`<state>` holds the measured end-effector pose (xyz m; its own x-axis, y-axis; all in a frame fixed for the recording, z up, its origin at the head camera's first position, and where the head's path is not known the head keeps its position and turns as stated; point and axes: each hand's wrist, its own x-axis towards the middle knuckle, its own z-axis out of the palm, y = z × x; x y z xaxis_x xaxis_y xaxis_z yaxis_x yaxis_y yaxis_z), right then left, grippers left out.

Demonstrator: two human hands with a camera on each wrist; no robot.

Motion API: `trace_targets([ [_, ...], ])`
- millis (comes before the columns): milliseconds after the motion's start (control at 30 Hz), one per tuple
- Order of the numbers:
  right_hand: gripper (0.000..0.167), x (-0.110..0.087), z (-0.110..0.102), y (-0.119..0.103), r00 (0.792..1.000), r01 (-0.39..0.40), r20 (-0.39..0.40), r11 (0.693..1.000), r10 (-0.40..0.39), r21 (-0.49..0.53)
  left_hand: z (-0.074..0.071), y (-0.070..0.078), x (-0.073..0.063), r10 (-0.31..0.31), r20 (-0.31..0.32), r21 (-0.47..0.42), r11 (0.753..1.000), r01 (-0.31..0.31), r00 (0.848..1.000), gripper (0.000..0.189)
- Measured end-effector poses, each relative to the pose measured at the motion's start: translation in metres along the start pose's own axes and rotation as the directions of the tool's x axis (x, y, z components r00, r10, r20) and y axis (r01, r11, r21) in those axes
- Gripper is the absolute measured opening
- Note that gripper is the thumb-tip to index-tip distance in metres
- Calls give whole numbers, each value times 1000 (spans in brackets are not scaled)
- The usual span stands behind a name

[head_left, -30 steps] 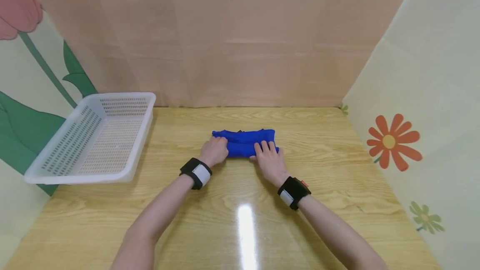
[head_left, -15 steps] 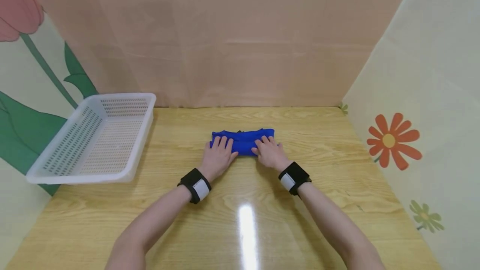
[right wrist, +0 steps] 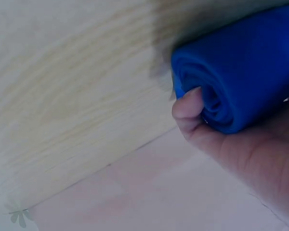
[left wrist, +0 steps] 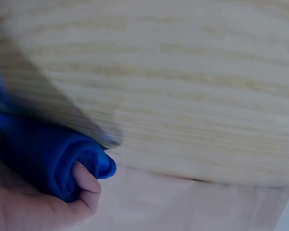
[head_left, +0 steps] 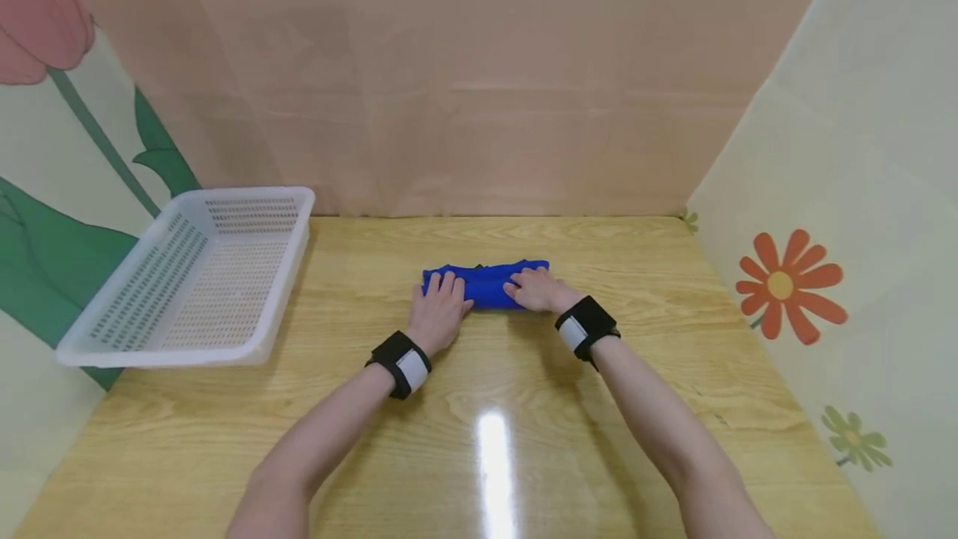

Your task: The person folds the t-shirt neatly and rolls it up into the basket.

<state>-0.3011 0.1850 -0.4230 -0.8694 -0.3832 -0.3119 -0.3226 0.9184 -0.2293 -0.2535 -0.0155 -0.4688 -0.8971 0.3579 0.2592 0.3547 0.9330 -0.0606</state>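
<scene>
A blue cloth [head_left: 490,294], rolled into a short bundle, lies crosswise on the wooden table, with a loose strip along its far side. My left hand [head_left: 437,314] lies over its left end, fingers bent across the top; the left wrist view shows a fingertip curled into the end of the rolled cloth [left wrist: 38,149]. At the other end my right hand [head_left: 540,289] grips the roll. In the right wrist view, a finger hooks into the spiral end of the cloth [right wrist: 250,72]. A small dark bit shows at the cloth's far edge.
On the left of the table [head_left: 404,472] stands a white plastic basket [head_left: 172,358] with slotted walls. A pinkish-brown sheet [head_left: 486,106] hangs behind the table, and flower-printed panels [head_left: 846,148] flank it. Black straps [head_left: 587,327] circle both wrists.
My left hand has gone from a closed fist at the cloth's left end to fingers spread over the top. My right hand has turned inward at the right end. The roll has tightened slightly.
</scene>
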Motion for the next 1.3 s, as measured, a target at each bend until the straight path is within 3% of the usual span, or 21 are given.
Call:
trace_targets([
  [133, 53, 5, -4, 3, 1000, -6, 25, 999, 5, 39, -2, 0, 7, -21, 51, -55, 998, 24, 998, 38],
  [233, 56, 4, -3, 1, 998, -59, -8, 997, 59, 42, -3, -1, 13, -40, 80, -91, 995, 48, 996, 38],
  [333, 56, 0, 2, -4, 986, -123, -116, 992, 120, -19, -4, -1, 18, -50, 100, -113, 992, 61, 994, 39],
  [433, 52, -6, 10, -10, 957, -161, -258, 982, 131, -99, -4, -1, 23, -50, 130, -120, 991, 65, 990, 40],
  [567, 53, -15, 23, -14, 923, -150, -379, 971, 70, -185, -3, -3, 29, -59, 176, -135, 987, 84, 983, 44],
  [733, 63, -21, 35, -15, 898, -84, -437, 960, -43, -266, -5, -6, 34, -82, 220, -135, 984, 114, 972, 46],
  [900, 50, -14, 44, -6, 849, -46, -515, 954, -118, -295, -6, -9, 35, -60, 244, -157, 982, 101, 968, 46],
  [1033, 44, -6, 48, 1, 826, 14, -538, 961, -167, -276, -2, -13, 31, -27, 225, -168, 984, 66, 974, 45],
  [1133, 41, -1, 46, 3, 823, 60, -537, 969, -184, -240, -1, -16, 25, 10, 193, -136, 991, 17, 981, 48],
  [1300, 39, 6, 39, 6, 856, 81, -492, 980, -161, -179, 0, -17, 14, 81, 112, 11, 996, -83, 990, 57],
])
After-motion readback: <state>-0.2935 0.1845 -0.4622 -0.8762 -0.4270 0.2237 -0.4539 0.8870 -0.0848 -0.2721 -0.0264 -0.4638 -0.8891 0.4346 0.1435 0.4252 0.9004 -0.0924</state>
